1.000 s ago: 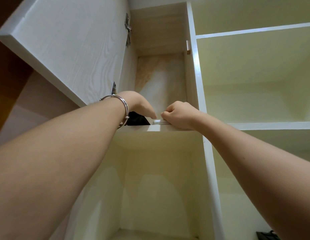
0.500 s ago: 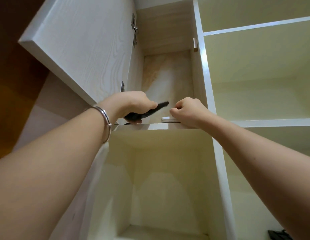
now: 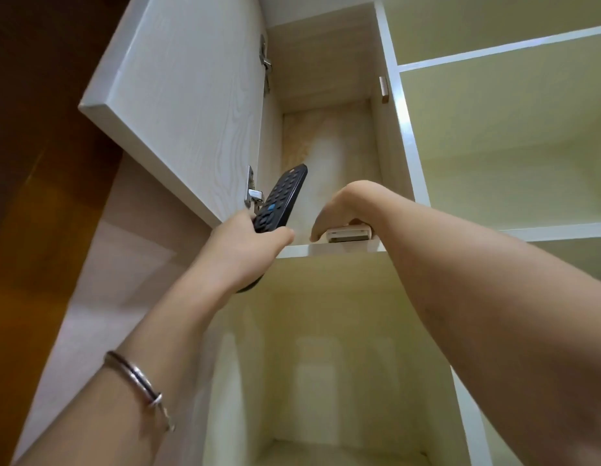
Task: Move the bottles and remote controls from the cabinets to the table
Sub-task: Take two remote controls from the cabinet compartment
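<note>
The left hand (image 3: pixel 245 250) is gripping the black remote (image 3: pixel 281 200), tip aiming toward one o'clock. The right hand (image 3: pixel 343 210) is cupping over the white remote (image 3: pixel 349 234) on the shelf (image 3: pixel 326 249); whether it is gripped, I cannot tell. Best is sliding it toward six o'clock, pinching both long edges.

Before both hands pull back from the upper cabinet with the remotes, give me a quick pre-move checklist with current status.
1. Black remote gripped by left hand: ok, fingers wrap its lower end and it is off the shelf.
2. White remote gripped by right hand: not ok, the hand lies over it, but it still sits on the shelf edge.
3. Cabinet door clear of the withdrawal path: ok, swung open to the left.
4. Black remote clear of the door hinge: cannot tell, they appear close.
5. Other items left deeper on that shelf: cannot tell, the shelf top is hidden from below.
</note>
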Demonstrator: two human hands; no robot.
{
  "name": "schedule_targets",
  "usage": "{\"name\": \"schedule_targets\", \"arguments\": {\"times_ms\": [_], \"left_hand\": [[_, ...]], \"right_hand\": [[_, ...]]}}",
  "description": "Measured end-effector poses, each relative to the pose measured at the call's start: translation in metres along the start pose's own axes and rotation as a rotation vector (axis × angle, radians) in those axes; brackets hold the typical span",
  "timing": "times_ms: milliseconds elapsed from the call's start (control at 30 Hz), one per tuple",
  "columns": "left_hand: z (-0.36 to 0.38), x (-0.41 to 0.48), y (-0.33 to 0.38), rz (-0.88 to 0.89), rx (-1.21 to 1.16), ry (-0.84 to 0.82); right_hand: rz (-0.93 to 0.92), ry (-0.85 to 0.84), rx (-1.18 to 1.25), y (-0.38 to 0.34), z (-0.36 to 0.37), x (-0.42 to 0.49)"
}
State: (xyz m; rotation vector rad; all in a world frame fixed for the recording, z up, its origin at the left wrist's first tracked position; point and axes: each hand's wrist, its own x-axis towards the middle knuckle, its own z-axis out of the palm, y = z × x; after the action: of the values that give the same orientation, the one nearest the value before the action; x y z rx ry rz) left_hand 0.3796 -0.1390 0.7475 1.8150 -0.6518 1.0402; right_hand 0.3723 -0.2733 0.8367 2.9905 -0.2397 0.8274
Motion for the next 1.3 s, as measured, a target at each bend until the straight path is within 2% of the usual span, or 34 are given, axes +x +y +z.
{"name": "schedule_targets", "arguments": {"times_ms": [233,467,567,667,767,933,1033,1133,1300], "left_hand": [[-0.011,-0.009,-0.008,-0.055,-0.017,0.056],[0.004,-0.015,-0.013,-0.13,-0.041,0.029],[0.006,-0.016,-0.015,-0.144,-0.01,0.037],[0.006,-0.016,-0.018,-0.137,-0.035,0.043],[0.005,-0.015,-0.018,-0.143,-0.141,0.039],[0.011,-0.023,-0.003,-0.095,-0.325,0.053],[0.022,-0.042,0.008,-0.081,-0.45,-0.033],[0.037,-0.074,0.013,-0.092,-0.543,-0.156],[0.07,-0.168,0.007,-0.111,-0.636,-0.522]], "right_hand": [[-0.024,-0.047,0.015,-0.001,-0.009,-0.007],[-0.009,-0.069,-0.257,-0.015,0.0,0.022],[-0.027,-0.034,-0.284,-0.01,0.002,0.021],[-0.058,0.072,-0.1,0.003,-0.009,0.005],[-0.136,0.278,0.199,0.023,-0.019,-0.001],[-0.241,0.469,0.536,0.045,-0.008,-0.038],[-0.175,0.52,0.601,0.053,0.018,-0.079],[-0.051,0.475,0.597,0.069,0.051,-0.133],[0.27,0.456,0.549,0.103,0.116,-0.257]]}}
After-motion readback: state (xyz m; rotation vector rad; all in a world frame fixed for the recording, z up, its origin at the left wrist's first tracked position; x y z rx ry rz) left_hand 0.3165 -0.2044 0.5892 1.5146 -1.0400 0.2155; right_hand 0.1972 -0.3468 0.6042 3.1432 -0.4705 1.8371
